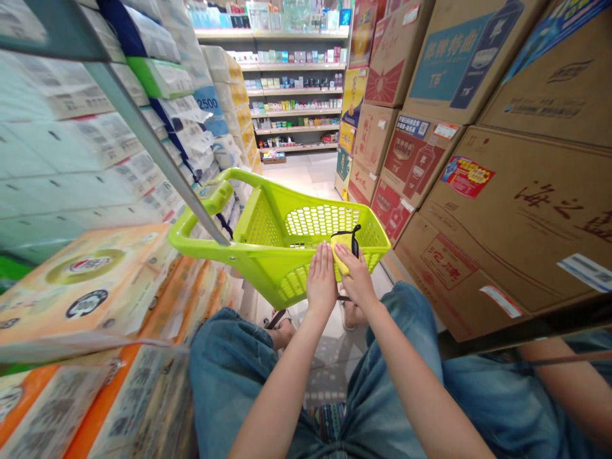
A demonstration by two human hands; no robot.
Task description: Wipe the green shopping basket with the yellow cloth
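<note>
A lime-green plastic shopping basket (268, 264) with perforated sides and a long grey pull handle (157, 146) stands before my knees. My left hand (322, 280) lies against its near side, fingers straight and together, holding nothing. Close beside it, my right hand (351, 271) grips a yellow cloth (340, 240) with black edging and presses it on the basket's near rim. The cloth's lower part is hidden under my fingers. Through the holes of the far wall the pale floor shows.
Cardboard cartons (516, 210) are stacked high along the right. On the left stand piles of packaged tissue paper (86, 274). Shelves of small goods (296, 89) close off the aisle's far end, beyond a tiled floor (310, 167). A reflective surface at lower right mirrors an arm and jeans.
</note>
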